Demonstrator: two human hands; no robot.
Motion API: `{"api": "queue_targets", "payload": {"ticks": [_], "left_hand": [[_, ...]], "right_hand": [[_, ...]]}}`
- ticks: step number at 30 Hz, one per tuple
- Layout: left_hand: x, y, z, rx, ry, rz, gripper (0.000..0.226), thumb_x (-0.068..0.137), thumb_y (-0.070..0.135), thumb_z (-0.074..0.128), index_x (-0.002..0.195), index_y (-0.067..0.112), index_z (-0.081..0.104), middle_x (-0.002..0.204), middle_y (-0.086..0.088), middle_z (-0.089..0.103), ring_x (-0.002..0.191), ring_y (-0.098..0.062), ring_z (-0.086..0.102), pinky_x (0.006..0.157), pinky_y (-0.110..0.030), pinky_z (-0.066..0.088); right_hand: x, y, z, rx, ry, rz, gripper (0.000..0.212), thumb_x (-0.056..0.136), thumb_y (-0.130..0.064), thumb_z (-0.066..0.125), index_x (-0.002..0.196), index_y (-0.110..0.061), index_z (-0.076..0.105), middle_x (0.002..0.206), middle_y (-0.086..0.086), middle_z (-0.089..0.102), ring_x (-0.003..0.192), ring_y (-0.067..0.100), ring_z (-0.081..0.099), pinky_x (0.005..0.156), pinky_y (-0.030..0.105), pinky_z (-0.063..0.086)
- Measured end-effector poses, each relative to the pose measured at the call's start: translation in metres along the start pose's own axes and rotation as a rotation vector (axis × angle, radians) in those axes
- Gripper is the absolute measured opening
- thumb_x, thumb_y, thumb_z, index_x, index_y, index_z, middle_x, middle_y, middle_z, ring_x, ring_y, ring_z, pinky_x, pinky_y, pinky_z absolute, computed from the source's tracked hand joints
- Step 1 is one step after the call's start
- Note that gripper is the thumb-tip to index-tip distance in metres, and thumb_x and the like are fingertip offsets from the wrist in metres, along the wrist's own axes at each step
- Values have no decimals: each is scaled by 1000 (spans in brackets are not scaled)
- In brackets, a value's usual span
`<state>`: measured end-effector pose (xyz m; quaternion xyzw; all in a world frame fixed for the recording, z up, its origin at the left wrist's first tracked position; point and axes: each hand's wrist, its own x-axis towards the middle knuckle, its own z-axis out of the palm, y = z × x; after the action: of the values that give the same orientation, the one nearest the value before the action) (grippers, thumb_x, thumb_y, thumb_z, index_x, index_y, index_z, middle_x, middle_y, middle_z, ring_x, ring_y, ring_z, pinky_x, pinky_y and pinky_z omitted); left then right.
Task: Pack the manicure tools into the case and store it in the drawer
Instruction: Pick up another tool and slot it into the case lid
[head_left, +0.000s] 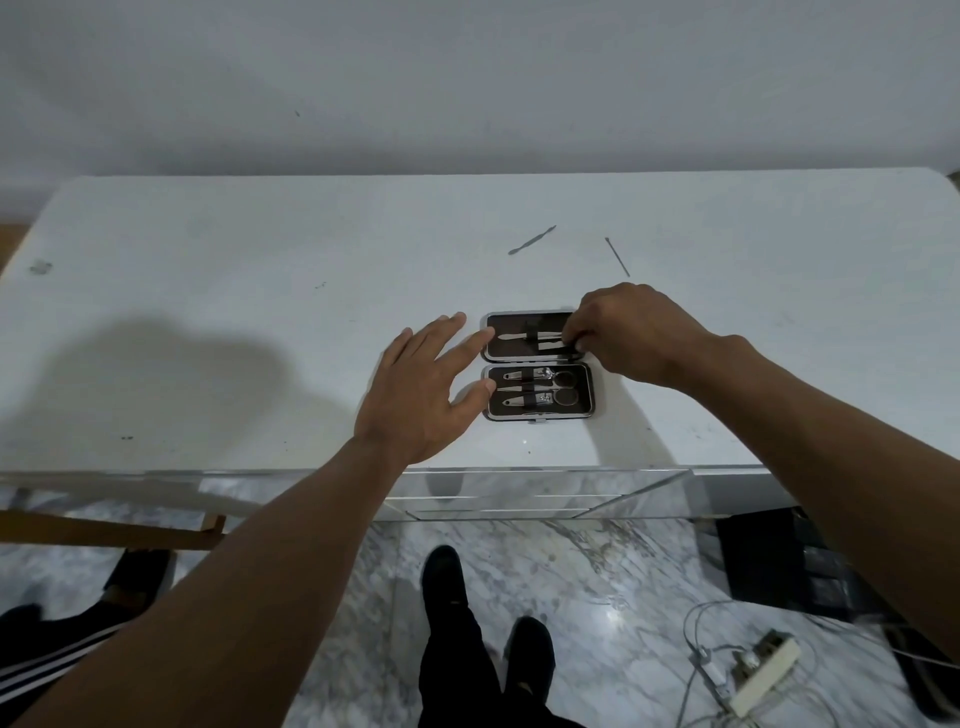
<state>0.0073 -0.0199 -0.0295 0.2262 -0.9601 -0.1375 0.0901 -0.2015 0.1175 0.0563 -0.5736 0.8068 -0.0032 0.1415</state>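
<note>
One case (540, 410), two loose tools (532, 240) (617, 256), two hands (415, 400) (631, 332)

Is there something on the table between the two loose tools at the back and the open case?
No object lies between them. The curved tool and the thin pick have bare table before the case. Only the right hand, pinching a flat tool in the far half, covers its right end.

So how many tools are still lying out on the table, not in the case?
2. A flat metal tool lies beyond the case, a thin pick to its right. The right hand, pinching a silver tool in the case, may hide another.
</note>
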Motion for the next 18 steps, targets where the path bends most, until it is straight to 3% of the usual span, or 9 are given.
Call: {"api": "queue_targets", "payload": {"ticks": [18], "left_hand": [[1, -1, 1, 17, 0, -5, 58, 93, 57, 33, 149, 40, 30, 158, 4, 30, 146, -13, 23, 120, -39, 15]], "right_hand": [[18, -9, 15, 153, 57, -11, 23, 84, -9, 61, 100, -18, 74, 100, 6, 75, 95, 28, 64, 81, 31, 49]]}}
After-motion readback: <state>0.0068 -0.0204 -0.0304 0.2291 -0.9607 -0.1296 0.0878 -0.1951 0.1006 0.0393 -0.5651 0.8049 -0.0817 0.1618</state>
